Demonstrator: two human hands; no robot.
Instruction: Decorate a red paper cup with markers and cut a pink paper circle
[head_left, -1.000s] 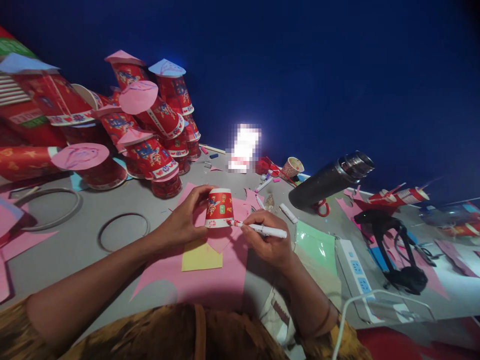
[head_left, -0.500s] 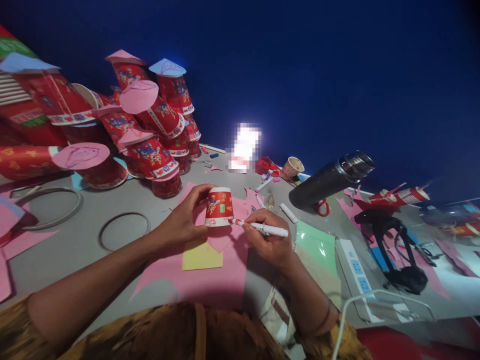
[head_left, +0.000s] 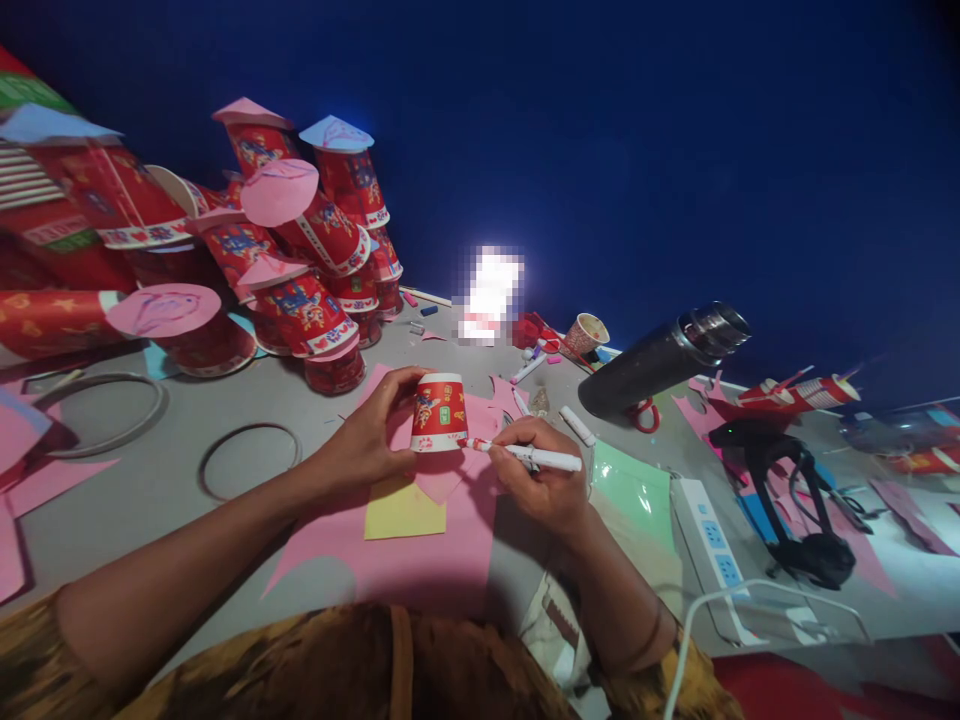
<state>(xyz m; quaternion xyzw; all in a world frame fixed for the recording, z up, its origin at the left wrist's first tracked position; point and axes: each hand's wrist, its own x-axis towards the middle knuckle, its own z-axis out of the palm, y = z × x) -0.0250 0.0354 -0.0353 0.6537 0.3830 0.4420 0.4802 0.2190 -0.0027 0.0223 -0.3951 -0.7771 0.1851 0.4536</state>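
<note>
My left hand is closed around a red patterned paper cup, which is upside down with its white-banded rim at the bottom. Between the fingers of my right hand is a white marker with a red tip. That tip points at the cup's lower right edge; whether it touches, I cannot tell. Under the hands lie sheets of pink paper and a small yellow paper piece. A white marker cap lies just beyond my right hand.
Decorated red cups with paper cone tops are piled at the left, near two grey rings. At the right are a dark thermos flask, a green sheet, a white power strip and a black strapped object.
My right hand and the marker have shifted very slightly to the right. The cup stays in my left hand, almost unmoved.
</note>
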